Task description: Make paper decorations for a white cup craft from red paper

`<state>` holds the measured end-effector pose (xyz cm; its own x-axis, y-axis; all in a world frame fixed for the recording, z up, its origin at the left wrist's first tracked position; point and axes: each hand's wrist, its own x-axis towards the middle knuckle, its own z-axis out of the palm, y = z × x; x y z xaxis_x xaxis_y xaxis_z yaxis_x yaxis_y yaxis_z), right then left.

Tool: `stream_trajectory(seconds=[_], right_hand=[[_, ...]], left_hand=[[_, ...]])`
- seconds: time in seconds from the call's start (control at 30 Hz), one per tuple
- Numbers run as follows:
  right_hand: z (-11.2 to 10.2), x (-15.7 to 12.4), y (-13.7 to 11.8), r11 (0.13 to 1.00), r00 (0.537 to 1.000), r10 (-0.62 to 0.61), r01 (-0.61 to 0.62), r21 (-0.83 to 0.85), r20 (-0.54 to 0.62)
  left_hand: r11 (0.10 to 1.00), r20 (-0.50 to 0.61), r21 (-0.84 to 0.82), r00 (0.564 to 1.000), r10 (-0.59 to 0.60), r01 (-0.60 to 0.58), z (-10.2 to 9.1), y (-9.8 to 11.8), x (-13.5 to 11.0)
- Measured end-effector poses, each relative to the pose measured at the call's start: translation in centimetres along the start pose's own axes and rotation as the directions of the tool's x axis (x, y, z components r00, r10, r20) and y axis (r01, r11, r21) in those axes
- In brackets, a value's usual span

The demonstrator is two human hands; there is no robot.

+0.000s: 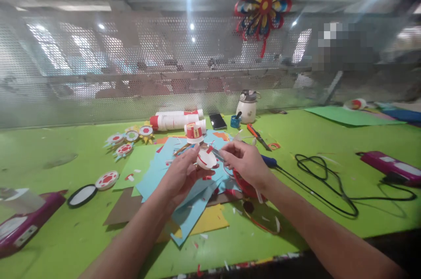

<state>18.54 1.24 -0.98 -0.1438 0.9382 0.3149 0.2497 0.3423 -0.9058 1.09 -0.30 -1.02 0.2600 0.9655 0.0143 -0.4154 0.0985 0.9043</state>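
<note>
My left hand (182,173) is closed round a small white paper piece with red strips (206,159), held above a pile of blue, yellow and brown paper sheets (184,191). My right hand (245,160) pinches a thin grey tool (217,152) whose tip meets that paper piece. A blue-handled tool (269,161) lies just right of my right hand. A white and red paper hat shape (194,133) stands behind my hands.
On the green table (329,147) lie round paper decorations (126,141), white and red rolls (174,120), a phone (217,121), a white jar (246,109), an orange cutter (258,135), a black cable (329,182) and pink devices (391,166). A mesh screen (98,64) with a paper pinwheel (263,5) stands behind.
</note>
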Motion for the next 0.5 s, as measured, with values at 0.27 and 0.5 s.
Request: stream_trajectory(seconds=[0.27, 0.5], right_hand=[[0.17, -0.28, -0.23, 0.991, 0.993, 0.095, -0.100, 0.083, 0.068], [0.26, -0.57, -0.54, 0.990, 0.999, 0.043, -0.047, 0.136, 0.029]], left_hand=[[0.995, -0.053, -0.039, 0.994, 0.093, -0.096, -0.25, 0.54, 0.02], [0.995, -0.008, -0.034, 0.995, 0.097, -0.097, -0.05, 0.11, -0.05]])
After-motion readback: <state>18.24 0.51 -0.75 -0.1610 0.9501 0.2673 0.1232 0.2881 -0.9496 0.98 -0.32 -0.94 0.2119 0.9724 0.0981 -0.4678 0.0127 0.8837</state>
